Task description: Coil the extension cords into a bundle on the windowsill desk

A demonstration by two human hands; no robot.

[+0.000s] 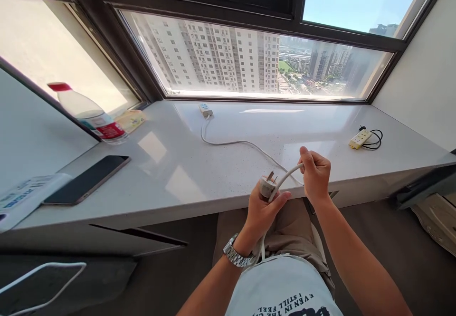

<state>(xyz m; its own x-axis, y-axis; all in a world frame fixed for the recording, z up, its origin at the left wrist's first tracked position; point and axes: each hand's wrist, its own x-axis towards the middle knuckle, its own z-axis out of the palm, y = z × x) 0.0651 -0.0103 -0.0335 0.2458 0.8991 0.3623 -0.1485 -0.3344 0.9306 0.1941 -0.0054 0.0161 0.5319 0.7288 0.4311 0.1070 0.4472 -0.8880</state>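
My left hand (pixel 261 209), with a metal watch on the wrist, is closed around a white power plug (pixel 267 186) just over the counter's front edge. The plug's metal prongs point up and away from me. A white cord (pixel 288 172) bends from beside the plug up to my right hand (pixel 315 171), whose fingers are wrapped round it. More of this cord lies across the counter and runs back to a small white power strip (pixel 205 110) near the window. Where the cord passes below my hands is partly hidden.
A plastic bottle (pixel 90 114) with a red cap, a dark phone (pixel 87 180) and a white package (pixel 30 197) are on the left of the counter (pixel 199 173). A yellowish power strip (pixel 360 138) with a black cord lies at right. White cable (pixel 53 264) hangs lower left.
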